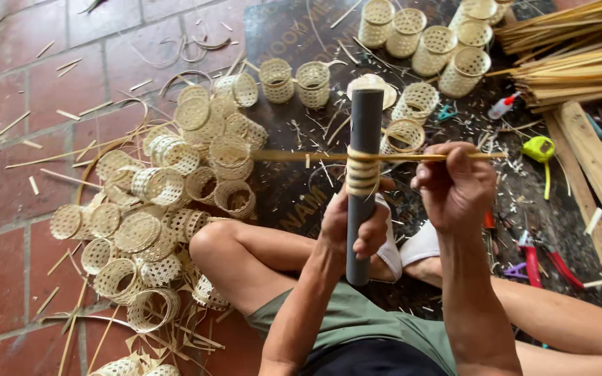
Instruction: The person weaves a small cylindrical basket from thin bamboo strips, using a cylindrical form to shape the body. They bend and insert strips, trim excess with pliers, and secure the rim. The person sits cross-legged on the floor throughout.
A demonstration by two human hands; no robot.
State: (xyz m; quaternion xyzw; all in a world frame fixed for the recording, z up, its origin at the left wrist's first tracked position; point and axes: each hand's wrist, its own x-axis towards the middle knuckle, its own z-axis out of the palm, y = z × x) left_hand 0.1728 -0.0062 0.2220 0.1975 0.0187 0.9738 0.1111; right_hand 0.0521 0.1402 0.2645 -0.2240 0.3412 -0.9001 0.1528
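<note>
Seen from above, the left hand (pixel 354 226) is wrapped tight round an upright grey plastic pipe (pixel 364 182). The right hand (pixel 454 184) pinches a thin pale bamboo strip (pixel 294 156), coiled round the pipe. Small woven bamboo baskets (pixel 165 202) litter the red brick floor (pixel 8 264).

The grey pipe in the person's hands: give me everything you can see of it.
The grey pipe is a plain matte tube, plastic by its look, held upright over the lap. The left hand grips its lower half. A pale bamboo strip is coiled several turns around its middle, its ends running out left and right; the right hand pinches the right end. Its top end is open.
</note>
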